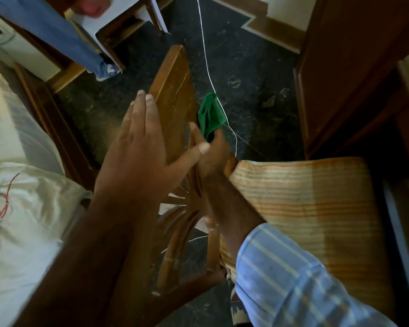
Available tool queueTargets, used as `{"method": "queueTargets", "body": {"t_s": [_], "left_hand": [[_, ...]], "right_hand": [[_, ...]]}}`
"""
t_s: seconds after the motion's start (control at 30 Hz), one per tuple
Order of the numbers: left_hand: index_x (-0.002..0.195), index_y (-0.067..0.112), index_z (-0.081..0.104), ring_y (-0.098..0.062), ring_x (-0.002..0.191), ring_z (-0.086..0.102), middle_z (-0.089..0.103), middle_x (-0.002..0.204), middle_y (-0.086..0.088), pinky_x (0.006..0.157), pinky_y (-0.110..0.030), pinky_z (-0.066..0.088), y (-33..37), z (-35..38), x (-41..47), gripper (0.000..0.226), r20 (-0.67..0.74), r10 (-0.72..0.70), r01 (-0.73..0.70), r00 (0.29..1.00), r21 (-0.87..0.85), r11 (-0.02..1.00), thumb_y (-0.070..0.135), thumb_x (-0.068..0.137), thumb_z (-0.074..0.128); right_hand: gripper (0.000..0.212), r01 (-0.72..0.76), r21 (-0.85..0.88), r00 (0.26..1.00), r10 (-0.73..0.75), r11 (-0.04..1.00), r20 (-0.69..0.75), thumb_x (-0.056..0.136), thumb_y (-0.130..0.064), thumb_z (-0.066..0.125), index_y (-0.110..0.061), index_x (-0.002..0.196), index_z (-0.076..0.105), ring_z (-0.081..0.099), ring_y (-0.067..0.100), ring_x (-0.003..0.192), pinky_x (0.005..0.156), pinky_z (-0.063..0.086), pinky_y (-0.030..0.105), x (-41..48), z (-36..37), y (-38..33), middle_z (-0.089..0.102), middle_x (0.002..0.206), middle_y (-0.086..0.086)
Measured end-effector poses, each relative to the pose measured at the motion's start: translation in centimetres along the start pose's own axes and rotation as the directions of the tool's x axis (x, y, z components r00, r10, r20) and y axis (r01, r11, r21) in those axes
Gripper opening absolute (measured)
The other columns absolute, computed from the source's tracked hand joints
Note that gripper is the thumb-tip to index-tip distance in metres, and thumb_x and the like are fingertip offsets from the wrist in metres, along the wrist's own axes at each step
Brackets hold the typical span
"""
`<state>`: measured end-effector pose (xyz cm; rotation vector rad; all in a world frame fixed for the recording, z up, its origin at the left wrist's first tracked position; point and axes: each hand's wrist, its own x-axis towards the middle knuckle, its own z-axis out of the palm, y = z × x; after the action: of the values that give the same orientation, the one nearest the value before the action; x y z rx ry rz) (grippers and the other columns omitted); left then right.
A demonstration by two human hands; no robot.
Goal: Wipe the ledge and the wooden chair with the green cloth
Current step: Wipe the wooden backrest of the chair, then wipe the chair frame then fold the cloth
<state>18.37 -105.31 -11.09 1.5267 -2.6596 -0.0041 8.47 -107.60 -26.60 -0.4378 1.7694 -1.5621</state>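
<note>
Now the right hand pinches the bunched green cloth against the far side of the brown wooden chair back, while the left hand hovers wide, fingers spread. Best brace that top rail, then drag the cloth firmly along the grain.

The bunched green cloth is partly hidden inside the right hand, whose fingers are mostly out of sight behind the brown wooden chair back. The flat left hand is motion-blurred and covers part of that chair back. The striped orange seat cushion is cut off near right by the blue striped sleeve.
</note>
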Motion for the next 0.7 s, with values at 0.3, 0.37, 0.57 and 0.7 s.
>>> {"method": "queueTargets", "body": {"t_s": [0.3,0.37,0.57,0.7], "left_hand": [[0.157,0.013,0.016,-0.021,0.153,0.010,0.009,0.168,-0.005,0.117,-0.041,0.015,0.0,-0.5,-0.1,0.107,-0.043,0.012,-0.018,0.999,-0.150,0.989,0.080,0.081,0.050],[0.151,0.021,0.035,-0.010,0.147,0.028,0.026,0.163,0.001,0.113,-0.036,0.034,0.5,-1.3,-0.9,0.081,-0.127,-0.026,-0.024,0.991,-0.379,0.925,0.065,0.087,0.057],[0.101,0.025,0.067,-0.012,0.079,0.076,0.077,0.083,0.006,0.073,-0.036,0.061,7.2,-3.6,-1.2,0.046,0.576,-0.244,0.566,0.780,-0.816,-0.117,0.062,0.075,0.076],[0.126,0.006,0.059,-0.028,0.088,0.071,0.070,0.100,-0.014,0.070,-0.043,0.060,11.0,-3.4,-1.3,0.032,0.707,-0.183,0.630,0.683,-0.697,-0.342,0.016,0.096,0.064]], "right_hand": [[0.030,0.099,-0.249,0.994,-0.086,0.963,0.062,0.104,-0.020,0.060,-0.011,0.130,0.073,0.072,0.027,0.114,0.099,0.057,0.040,-1.8,-4.9,-4.2,0.078,0.121,0.010],[0.029,0.165,-0.280,0.985,-0.143,0.946,0.095,0.104,-0.018,0.059,-0.015,0.129,0.072,0.073,0.027,0.113,0.098,0.058,0.044,-3.5,-6.5,-5.6,0.078,0.119,0.009],[0.040,0.400,-0.526,0.915,-0.296,0.751,0.273,0.099,-0.016,0.059,-0.023,0.137,0.067,0.070,0.029,0.118,0.101,0.056,0.043,-9.2,-12.6,-9.8,0.075,0.128,0.006],[0.044,0.561,-0.610,0.827,-0.414,0.560,0.381,0.095,-0.009,0.059,-0.012,0.138,0.068,0.067,0.031,0.127,0.110,0.053,0.048,-12.0,-16.8,-10.9,0.071,0.137,0.012]]}}
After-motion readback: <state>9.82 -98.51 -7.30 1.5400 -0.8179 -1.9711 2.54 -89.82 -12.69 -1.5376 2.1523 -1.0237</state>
